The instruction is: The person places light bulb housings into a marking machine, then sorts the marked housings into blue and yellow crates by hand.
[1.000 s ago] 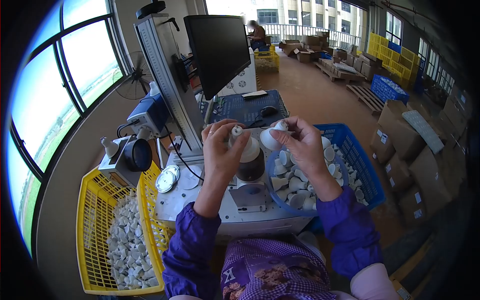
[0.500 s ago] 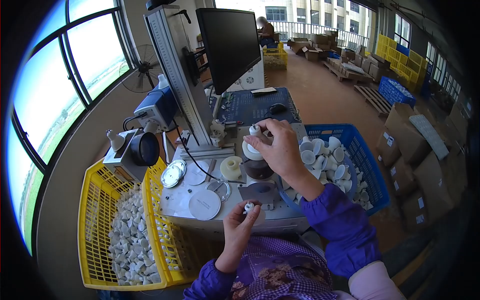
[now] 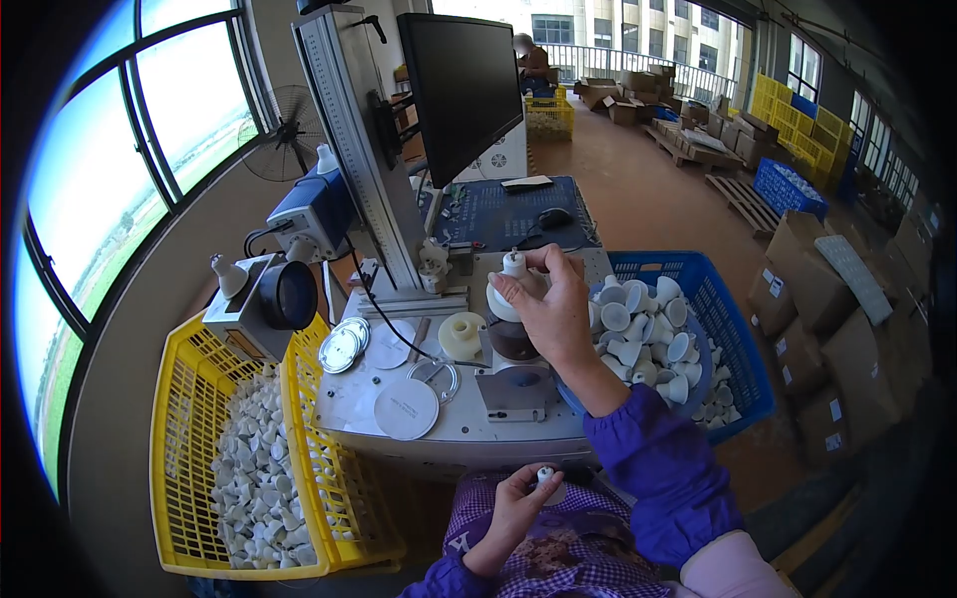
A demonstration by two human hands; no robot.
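Note:
My right hand [image 3: 560, 311] pinches a white bulb housing [image 3: 513, 265] between thumb and fingers, its pinned base pointing up. That housing sits over the pale top of a round dark fixture [image 3: 511, 342] on the machine table. Low in front of the apron, my left hand [image 3: 510, 513] grips a second white bulb housing [image 3: 545, 475], base up, its flared end partly hidden by the fingers. A cream plastic ring piece [image 3: 460, 336] stands just left of the fixture.
A blue crate [image 3: 743, 344] of white housings stands right; a yellow crate [image 3: 174, 468] of them stands left. Flat discs [image 3: 407, 409] lie on the table. A monitor [image 3: 464, 95], a column [image 3: 354, 149] and a black-lensed head [image 3: 289, 296] rise behind. Someone [image 3: 533, 62] sits far back.
My left hand has moved down and right, towards my body, with its bulb housing. My right hand stays at the fixture, still holding its housing, with only a slight shift.

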